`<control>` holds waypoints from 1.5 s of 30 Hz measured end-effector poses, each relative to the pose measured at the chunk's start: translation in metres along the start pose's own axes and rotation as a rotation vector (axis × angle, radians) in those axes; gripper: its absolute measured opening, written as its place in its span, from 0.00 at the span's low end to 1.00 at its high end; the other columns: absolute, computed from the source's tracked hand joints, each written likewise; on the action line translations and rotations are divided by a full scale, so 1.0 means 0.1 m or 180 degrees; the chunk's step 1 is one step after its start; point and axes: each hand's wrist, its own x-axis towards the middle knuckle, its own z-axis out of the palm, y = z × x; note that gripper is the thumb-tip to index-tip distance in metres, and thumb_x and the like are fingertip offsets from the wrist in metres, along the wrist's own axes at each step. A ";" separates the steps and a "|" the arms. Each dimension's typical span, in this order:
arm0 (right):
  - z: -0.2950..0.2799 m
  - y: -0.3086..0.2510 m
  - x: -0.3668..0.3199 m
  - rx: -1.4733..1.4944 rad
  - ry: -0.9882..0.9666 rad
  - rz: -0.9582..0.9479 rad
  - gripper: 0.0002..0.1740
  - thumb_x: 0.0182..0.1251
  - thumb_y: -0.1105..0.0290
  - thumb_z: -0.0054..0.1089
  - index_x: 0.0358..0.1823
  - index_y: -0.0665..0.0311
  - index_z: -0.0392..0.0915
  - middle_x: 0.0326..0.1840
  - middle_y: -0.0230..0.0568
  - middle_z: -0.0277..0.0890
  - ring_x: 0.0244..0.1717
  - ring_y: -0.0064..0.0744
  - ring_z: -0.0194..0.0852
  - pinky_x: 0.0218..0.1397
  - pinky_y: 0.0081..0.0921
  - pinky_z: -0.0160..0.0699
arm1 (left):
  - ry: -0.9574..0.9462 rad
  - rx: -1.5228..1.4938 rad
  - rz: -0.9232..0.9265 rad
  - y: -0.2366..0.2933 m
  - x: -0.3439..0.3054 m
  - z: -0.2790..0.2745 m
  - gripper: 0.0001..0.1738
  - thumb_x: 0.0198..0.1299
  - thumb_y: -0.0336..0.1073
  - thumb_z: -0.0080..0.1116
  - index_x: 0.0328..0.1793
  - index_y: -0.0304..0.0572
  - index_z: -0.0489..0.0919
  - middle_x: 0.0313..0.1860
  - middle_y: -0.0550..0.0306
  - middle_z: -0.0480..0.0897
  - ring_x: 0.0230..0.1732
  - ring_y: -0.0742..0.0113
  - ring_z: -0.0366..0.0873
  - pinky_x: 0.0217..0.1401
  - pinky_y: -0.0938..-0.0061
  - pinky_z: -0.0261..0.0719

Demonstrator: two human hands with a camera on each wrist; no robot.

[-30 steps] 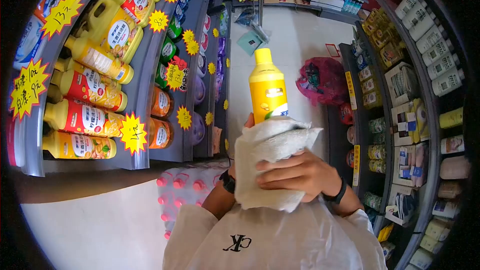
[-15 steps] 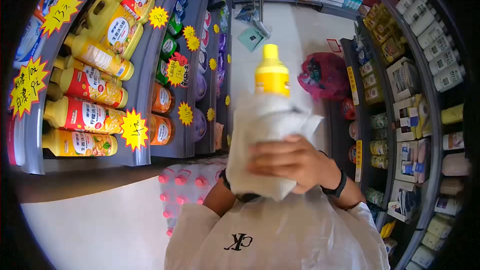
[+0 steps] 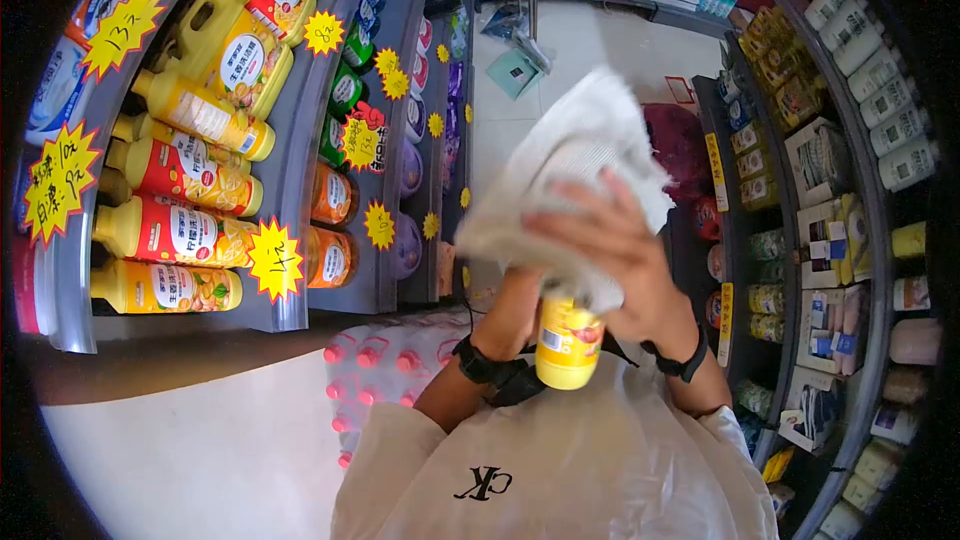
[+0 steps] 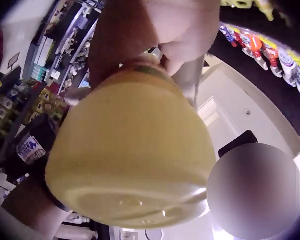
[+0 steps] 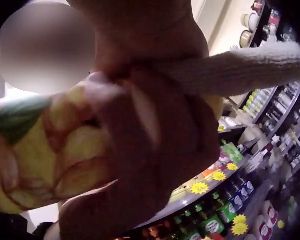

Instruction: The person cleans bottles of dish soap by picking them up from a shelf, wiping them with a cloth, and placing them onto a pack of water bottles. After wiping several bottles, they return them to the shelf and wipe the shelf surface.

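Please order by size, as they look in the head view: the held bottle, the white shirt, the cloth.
Largest: white shirt
Next: cloth
Smallest: held bottle, partly hidden, judged by what shows

- grey shelving (image 3: 291,175) on the left, yellow starburst price tags (image 3: 276,260) along its front edges
- dark shelving (image 3: 872,330) on the right
- pale floor (image 3: 640,45) between them
- stocked shelf (image 3: 620,5) crossing the aisle's far end
- dark red surface behind the right shelving's upper corner

Looks like a shop — stocked with dish-detergent bottles (image 3: 195,172) and starburst price tags (image 3: 275,260) at left, white bottles (image 3: 908,164) at right.
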 end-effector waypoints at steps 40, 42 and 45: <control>0.06 0.05 -0.21 0.1722 -0.0983 -0.0835 0.28 0.65 0.49 0.49 0.53 0.67 0.75 0.56 0.45 0.75 0.60 0.46 0.70 0.68 0.47 0.53 | -0.0357 -0.1113 -0.0737 0.03 0.31 -0.15 0.42 0.55 0.70 0.44 0.61 0.41 0.62 0.44 0.45 0.73 0.37 0.60 0.75 0.36 0.66 0.79; -0.02 0.21 -0.37 0.2745 -0.0933 -0.0832 0.26 0.64 0.50 0.51 0.47 0.68 0.79 0.49 0.46 0.79 0.49 0.46 0.78 0.63 0.44 0.64 | -0.0447 -0.1079 -0.0694 0.08 0.34 -0.16 0.43 0.54 0.69 0.48 0.63 0.42 0.60 0.45 0.45 0.72 0.39 0.60 0.75 0.35 0.66 0.80; -0.08 0.43 -0.90 0.3035 0.0290 0.1337 0.25 0.64 0.50 0.53 0.37 0.69 0.81 0.36 0.48 0.80 0.35 0.36 0.80 0.43 0.32 0.74 | -0.0927 -0.0953 -0.0416 0.08 0.43 -0.09 0.46 0.53 0.68 0.54 0.66 0.42 0.58 0.47 0.45 0.71 0.41 0.60 0.74 0.34 0.66 0.80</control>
